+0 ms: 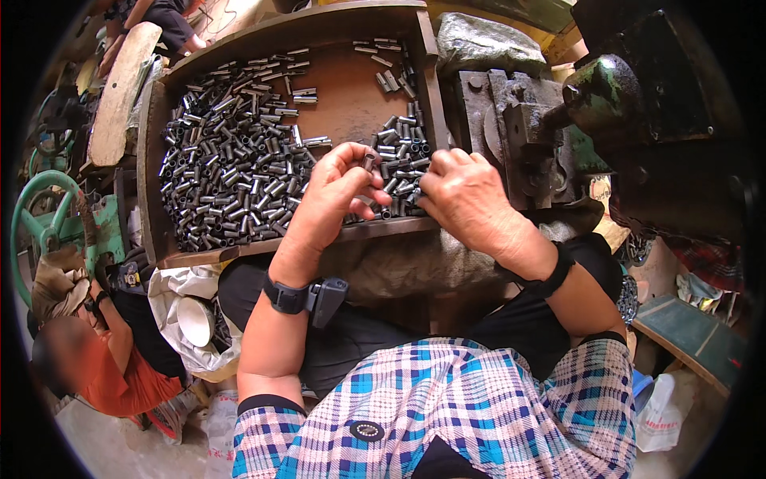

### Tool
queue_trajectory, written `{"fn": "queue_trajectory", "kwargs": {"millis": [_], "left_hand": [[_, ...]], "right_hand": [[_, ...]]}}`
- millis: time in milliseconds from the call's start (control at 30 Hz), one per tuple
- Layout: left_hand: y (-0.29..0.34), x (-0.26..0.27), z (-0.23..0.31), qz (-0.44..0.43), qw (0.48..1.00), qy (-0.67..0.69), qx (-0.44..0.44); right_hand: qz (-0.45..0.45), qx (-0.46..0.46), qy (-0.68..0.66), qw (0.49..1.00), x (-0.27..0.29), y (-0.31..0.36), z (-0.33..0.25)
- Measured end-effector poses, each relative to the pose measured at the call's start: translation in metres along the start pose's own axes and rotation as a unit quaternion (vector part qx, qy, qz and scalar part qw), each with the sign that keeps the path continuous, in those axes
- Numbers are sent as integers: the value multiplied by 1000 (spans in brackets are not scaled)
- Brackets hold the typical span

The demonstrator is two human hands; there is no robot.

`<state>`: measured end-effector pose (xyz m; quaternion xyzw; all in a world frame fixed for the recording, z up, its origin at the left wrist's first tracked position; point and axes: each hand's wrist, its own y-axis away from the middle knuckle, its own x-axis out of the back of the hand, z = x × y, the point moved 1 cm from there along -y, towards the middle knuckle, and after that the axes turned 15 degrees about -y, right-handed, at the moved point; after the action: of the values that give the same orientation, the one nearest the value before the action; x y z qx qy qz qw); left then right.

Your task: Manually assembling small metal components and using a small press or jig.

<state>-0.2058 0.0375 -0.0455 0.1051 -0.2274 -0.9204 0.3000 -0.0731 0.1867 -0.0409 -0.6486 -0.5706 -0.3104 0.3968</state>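
Observation:
In front of me stands a shallow wooden tray (146, 172) holding a large heap of short metal tubes (239, 172) on its left side. A smaller pile of similar tubes (401, 144) lies at its right. My left hand (339, 185) is over the tray's near part, with one short metal tube (369, 161) pinched between thumb and forefinger. Just right of it, my right hand (463, 188) is closed with its fingers curled down by the tray's right front corner. What its fingertips hold, if anything, is hidden.
A dark, greasy machine (531, 136) stands right of the tray. Behind it lies a grey sack (487, 44). A green handwheel (48, 211) is at the left, near a seated person in orange (128, 375). A white sack with a bowl (195, 322) sits by my left knee.

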Motion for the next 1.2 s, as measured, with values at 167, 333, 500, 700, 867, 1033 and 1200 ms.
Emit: {"fn": "queue_trajectory", "kwargs": {"millis": [167, 333, 500, 700, 867, 1033, 1200], "left_hand": [[-12, -11, -16, 65, 829, -506, -228], [-14, -15, -18, 60, 755, -603, -252], [-13, -19, -17, 43, 745, -613, -259], [-12, -19, -13, 33, 777, -563, -281], [-7, -23, -6, 14, 826, -467, -315], [2, -28, 0, -6, 950, -282, -136], [-2, -14, -6, -33, 987, -141, -75]], "right_hand": [[-35, 26, 41, 998, -5, -4, 1], [53, -5, -129, 990, -11, -2, 11], [56, -49, -203, 976, -6, 1, 12], [51, -151, -396, 904, 8, 0, 15], [6, -231, -564, 793, 18, 0, 15], [1, -233, -600, 765, 12, 3, 15], [7, -261, -612, 746, 15, 1, 19]]}}
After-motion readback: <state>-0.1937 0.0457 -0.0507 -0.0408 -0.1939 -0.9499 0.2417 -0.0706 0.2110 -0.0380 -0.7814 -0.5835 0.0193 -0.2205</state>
